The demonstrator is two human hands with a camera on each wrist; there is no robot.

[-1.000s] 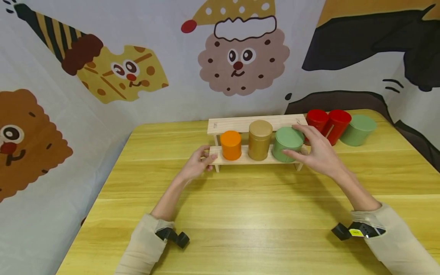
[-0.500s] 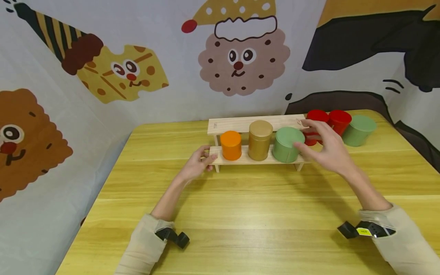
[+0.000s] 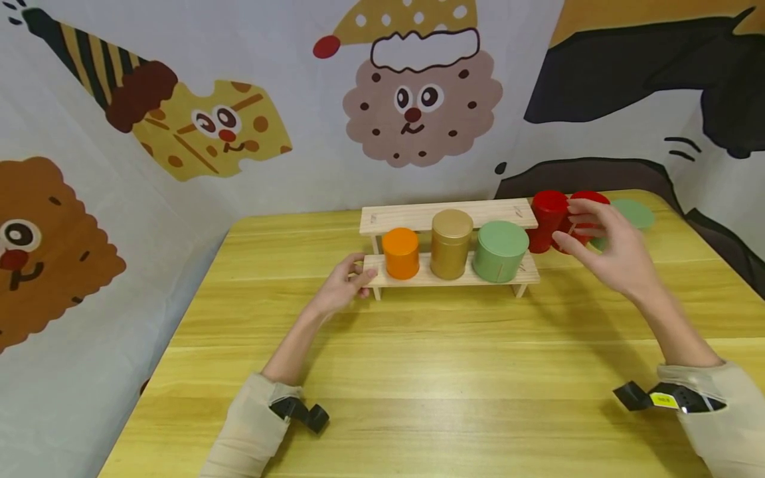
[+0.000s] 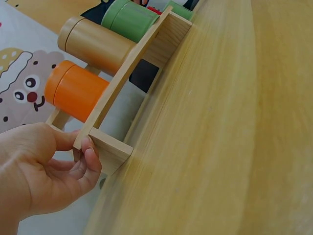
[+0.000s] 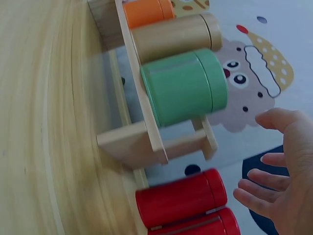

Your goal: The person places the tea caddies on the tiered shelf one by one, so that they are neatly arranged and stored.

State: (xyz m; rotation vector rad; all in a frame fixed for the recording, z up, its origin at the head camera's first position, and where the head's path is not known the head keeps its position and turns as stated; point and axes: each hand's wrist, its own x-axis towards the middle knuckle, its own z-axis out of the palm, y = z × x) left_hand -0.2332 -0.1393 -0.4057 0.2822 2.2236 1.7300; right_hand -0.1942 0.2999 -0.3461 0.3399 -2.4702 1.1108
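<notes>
A two-step wooden rack [image 3: 394, 218] stands near the back of the table. On its lower step sit an orange tin [image 3: 402, 253], a taller gold tin [image 3: 452, 244] and a wide green tin [image 3: 501, 252], all upright. My left hand [image 3: 342, 287] pinches the left end of that lower step between thumb and fingers, as the left wrist view also shows. To the right of the rack, my right hand [image 3: 615, 249] hovers with fingers spread and holds nothing. It is in front of a red tin [image 3: 546, 226] and partly covers a second red tin [image 3: 590, 197].
Behind my right hand, another green tin [image 3: 635, 212] stands at the far right, mostly hidden in the head view. The wooden table [image 3: 418, 378] reaches back to a cartoon-printed cloth [image 3: 287, 186].
My right hand has let go of the green tin on the lower step and moved right to the red tins. My left hand has stayed on the rack.
</notes>
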